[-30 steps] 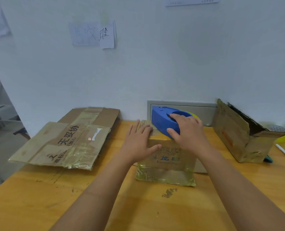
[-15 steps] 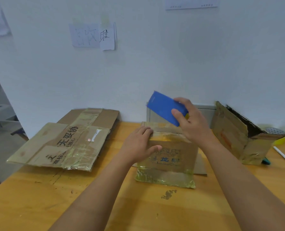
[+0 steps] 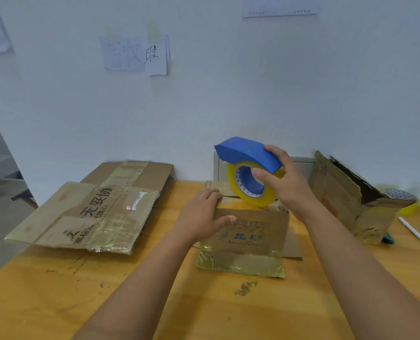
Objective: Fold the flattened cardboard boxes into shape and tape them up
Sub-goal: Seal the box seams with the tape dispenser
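**Tape dispenser lifting clear of box top**

Right hand (image 3: 286,185) is gripping the blue tape dispenser (image 3: 249,169), now raised and turned so its yellow roll is showing, where a second ago it was pressing flat on the small cardboard box (image 3: 250,233). Left hand (image 3: 201,218) is resting flat on the box at the table's (image 3: 56,295) middle, steadying it. A taping pass is likely ending or restarting.

Matt cardboard box (image 3: 250,231) with glossy tape; scuffed wooden table (image 3: 56,298); blue plastic dispenser (image 3: 245,152).
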